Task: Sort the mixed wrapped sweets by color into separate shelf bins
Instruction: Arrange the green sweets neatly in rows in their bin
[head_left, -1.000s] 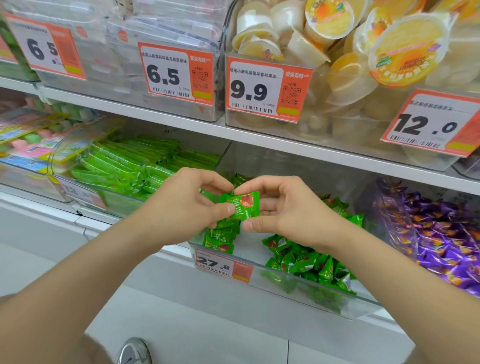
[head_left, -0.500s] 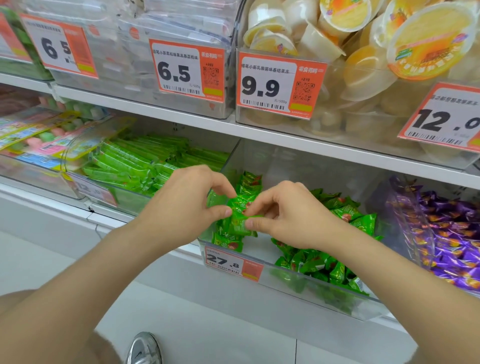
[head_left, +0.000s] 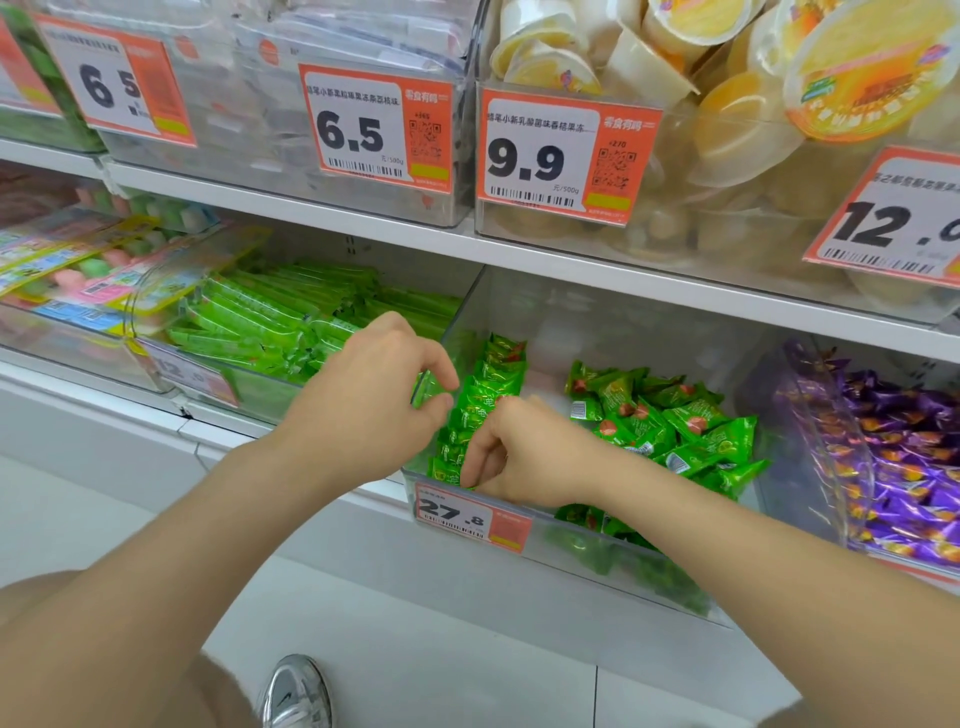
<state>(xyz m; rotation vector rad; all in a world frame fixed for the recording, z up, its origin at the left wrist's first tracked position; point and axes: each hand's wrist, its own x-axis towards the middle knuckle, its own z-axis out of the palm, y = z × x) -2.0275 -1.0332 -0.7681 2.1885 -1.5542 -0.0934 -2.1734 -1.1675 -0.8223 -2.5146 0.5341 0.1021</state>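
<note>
A: What sort of place am I seeing on this feed?
B: A shop, sweets aisle. Orange price tag (head_left: 558, 156) at 12 o'clock reads "9.9", with barcode and QR code.
A: Anything else?
B: White shelf (head_left: 571, 265) tiers and clear bins (head_left: 597, 322). Green sweets (head_left: 675, 421) at 3 o'clock, purple sweets (head_left: 909, 467) at 4, jelly cups (head_left: 727, 130) at 1.

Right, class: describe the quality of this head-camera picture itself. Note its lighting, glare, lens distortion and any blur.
Head view: bright, even light, faint shadows; glare hazes the back wall of the clear bin behind the green sweets; the wide lens bows the shelf edge and tilts the right-hand price tag; the packets at far left are soft.
</note>
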